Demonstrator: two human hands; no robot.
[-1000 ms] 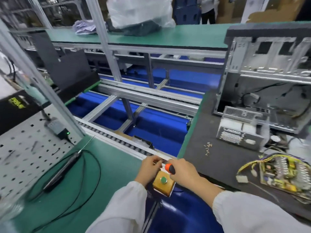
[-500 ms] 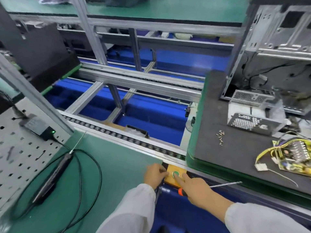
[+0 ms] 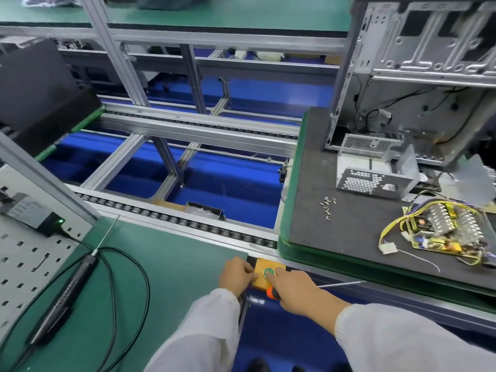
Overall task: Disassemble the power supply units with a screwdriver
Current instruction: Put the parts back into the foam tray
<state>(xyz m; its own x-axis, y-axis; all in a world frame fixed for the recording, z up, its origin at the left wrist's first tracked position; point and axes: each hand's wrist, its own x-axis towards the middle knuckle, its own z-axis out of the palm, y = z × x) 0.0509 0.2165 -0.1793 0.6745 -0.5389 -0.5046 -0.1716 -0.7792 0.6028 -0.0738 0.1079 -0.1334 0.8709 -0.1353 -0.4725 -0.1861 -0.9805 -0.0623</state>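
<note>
The right hand [image 3: 292,287] hides most of the screwdriver [image 3: 272,293] handle; the computer case [image 3: 429,63] runs off frame.

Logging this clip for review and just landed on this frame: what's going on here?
A person in white sleeves stands at a conveyor line. The right hand holds an orange-handled screwdriver while a finger presses the green button on a yellow control box; the left hand grips the box's edge. On the black pallet to the right lie an emptied power supply casing, its circuit board and loose screws. An electric screwdriver lies unused on the green mat.
</note>
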